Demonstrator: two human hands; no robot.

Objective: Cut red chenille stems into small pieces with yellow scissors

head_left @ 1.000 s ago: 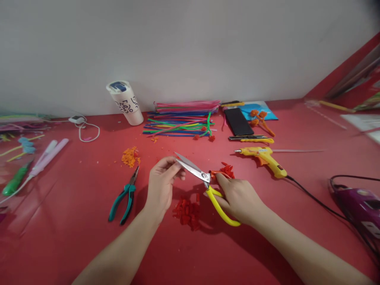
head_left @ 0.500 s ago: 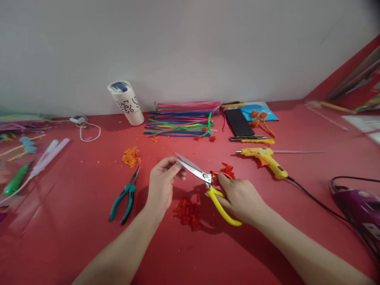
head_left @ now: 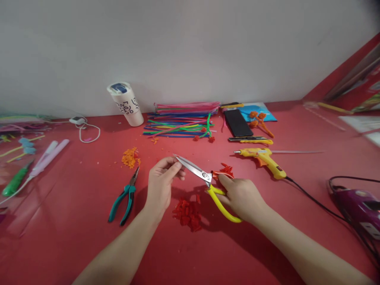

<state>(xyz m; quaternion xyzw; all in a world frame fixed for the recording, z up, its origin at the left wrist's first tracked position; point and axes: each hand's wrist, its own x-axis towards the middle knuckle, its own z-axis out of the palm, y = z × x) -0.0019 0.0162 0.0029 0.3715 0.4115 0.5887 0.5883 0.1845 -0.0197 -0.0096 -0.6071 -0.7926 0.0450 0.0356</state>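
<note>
My right hand (head_left: 242, 196) is closed round the yellow handles of a pair of scissors (head_left: 194, 169), whose blades point up and to the left. The tips of the blades reach the fingertips of my left hand (head_left: 162, 176). My left thumb and fingers are pinched together at the tips; whatever is between them is too small or too hidden to name. Below the blades lies a pile of small red cut pieces (head_left: 187, 215). A second heap of red pieces (head_left: 226, 170) sits just beyond my right hand, partly covered by it.
Teal-handled pliers (head_left: 127, 200) and orange scraps (head_left: 130, 157) lie on the left. Behind are coloured pipe cleaners (head_left: 181, 122), a white tumbler (head_left: 127, 103) and a phone (head_left: 238, 123). To the right lie a yellow glue gun (head_left: 263, 158) and its cord.
The scissor blades have come closer together at my left fingertips. Both hands stay in nearly the same place.
</note>
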